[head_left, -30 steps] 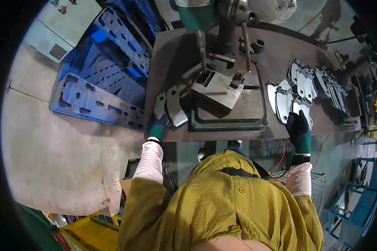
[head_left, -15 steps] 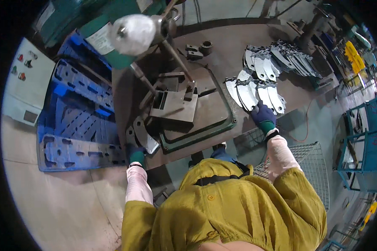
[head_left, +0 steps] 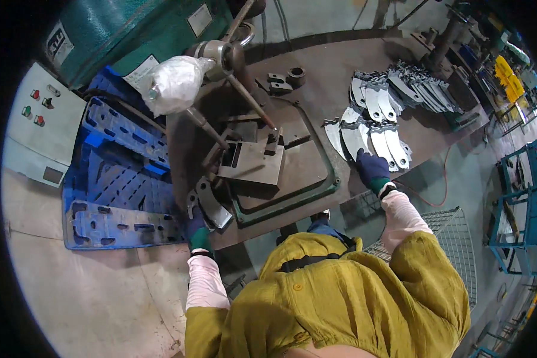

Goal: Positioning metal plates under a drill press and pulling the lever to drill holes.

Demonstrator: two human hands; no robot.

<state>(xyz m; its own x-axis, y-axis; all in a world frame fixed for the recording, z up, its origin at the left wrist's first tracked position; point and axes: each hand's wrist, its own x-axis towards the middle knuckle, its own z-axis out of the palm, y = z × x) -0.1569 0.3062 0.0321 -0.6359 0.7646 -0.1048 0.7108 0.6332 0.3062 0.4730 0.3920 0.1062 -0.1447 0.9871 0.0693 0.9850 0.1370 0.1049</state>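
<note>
My right hand (head_left: 373, 169), in a dark blue and green glove, is at the near edge of a group of curved silver metal plates (head_left: 353, 138). Its fingers are closed on the lower end of one plate. Far to the left, at the table's front corner, my gloved left hand (head_left: 197, 230) is around the low end of a narrow curved metal plate (head_left: 192, 201); its fingertips are mostly hidden. Right beside that lies a wider curved plate (head_left: 212, 206) with a hole near its top.
Between my hands stands a press fixture with a steel block (head_left: 253, 164) on a green-rimmed base (head_left: 286, 206). A lever handle wrapped in white (head_left: 176, 83) hangs over it. More plates (head_left: 420, 89) are piled at the back right. A blue pallet (head_left: 122, 227) and a control box (head_left: 39, 128) stand left.
The view has shifted, so the lever handle appears lower and further left. My right hand has moved slightly left along the near ends of the plates. My left hand stays by the narrow plate.
</note>
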